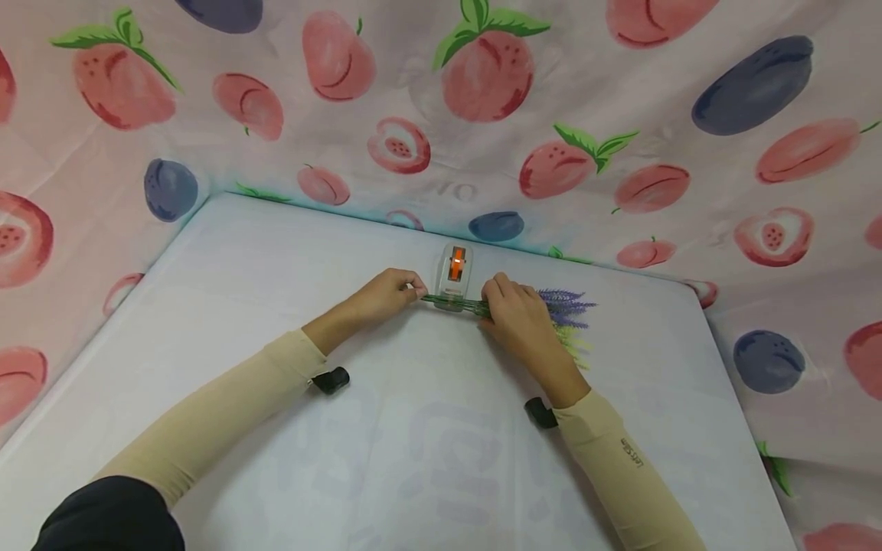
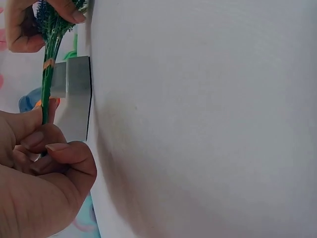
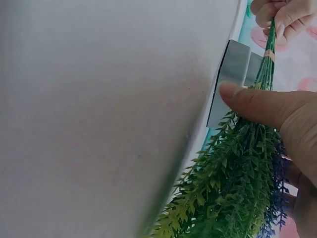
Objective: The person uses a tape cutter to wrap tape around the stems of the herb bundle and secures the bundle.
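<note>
A bunch of artificial flowers (image 1: 566, 308) with purple and yellow-green heads lies sideways between the two hands. My left hand (image 1: 388, 296) pinches the ends of its green stems (image 2: 46, 94) between thumb and fingers. Nearer the flower heads, my right hand (image 1: 520, 317) grips the bunch, its thumb lying across the leaves (image 3: 247, 148) in the right wrist view. A tan band (image 2: 48, 64) circles the stems between the hands. Just behind the stems, a grey tape dispenser (image 1: 452, 288) with an orange centre stands on the table; the stems cross in front of its near end.
The white-covered table (image 1: 413, 444) spreads out on both sides and toward the person. A fruit-print cloth (image 1: 427, 92) hangs along the table's far edge and sides. Beige sleeves (image 1: 234, 405) cover the forearms, with a small black camera (image 1: 332, 380) at each wrist.
</note>
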A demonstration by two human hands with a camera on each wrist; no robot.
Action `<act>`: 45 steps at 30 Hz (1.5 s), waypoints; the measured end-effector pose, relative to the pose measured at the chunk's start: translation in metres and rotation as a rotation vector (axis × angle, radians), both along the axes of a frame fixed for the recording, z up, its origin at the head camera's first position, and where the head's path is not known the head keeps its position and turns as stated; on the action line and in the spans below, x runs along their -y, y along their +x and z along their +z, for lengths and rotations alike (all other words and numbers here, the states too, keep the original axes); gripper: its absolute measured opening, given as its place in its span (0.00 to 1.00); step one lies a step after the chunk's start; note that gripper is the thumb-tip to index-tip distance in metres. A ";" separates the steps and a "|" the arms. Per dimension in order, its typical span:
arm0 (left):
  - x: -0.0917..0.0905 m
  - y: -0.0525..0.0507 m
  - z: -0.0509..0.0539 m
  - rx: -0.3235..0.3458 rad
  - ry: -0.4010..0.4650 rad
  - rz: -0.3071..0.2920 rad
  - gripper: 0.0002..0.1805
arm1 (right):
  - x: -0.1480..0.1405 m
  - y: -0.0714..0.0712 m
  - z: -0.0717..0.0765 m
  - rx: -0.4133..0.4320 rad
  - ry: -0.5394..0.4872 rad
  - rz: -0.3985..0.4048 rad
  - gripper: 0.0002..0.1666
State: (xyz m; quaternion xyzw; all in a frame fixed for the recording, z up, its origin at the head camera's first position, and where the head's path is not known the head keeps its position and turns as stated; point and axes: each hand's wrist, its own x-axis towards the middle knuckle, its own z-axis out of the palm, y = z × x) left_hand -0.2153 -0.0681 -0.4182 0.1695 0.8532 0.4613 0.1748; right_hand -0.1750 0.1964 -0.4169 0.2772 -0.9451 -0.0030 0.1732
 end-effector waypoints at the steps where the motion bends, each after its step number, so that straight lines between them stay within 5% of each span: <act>1: 0.000 0.000 0.000 0.011 0.002 0.001 0.11 | 0.000 0.000 0.000 -0.014 -0.001 0.007 0.27; 10: 0.004 0.000 0.000 0.021 0.026 -0.008 0.10 | -0.002 0.001 0.003 0.002 -0.035 0.033 0.17; 24: 0.002 -0.002 0.001 -0.325 -0.089 -0.045 0.08 | -0.006 0.000 0.010 0.113 -0.059 0.036 0.15; 34: 0.003 0.000 0.000 -0.343 -0.065 -0.042 0.07 | -0.013 -0.008 0.010 0.198 -0.122 0.055 0.17; 45: 0.000 -0.007 0.000 -0.449 -0.109 -0.090 0.08 | -0.010 -0.010 0.009 0.259 -0.102 0.058 0.24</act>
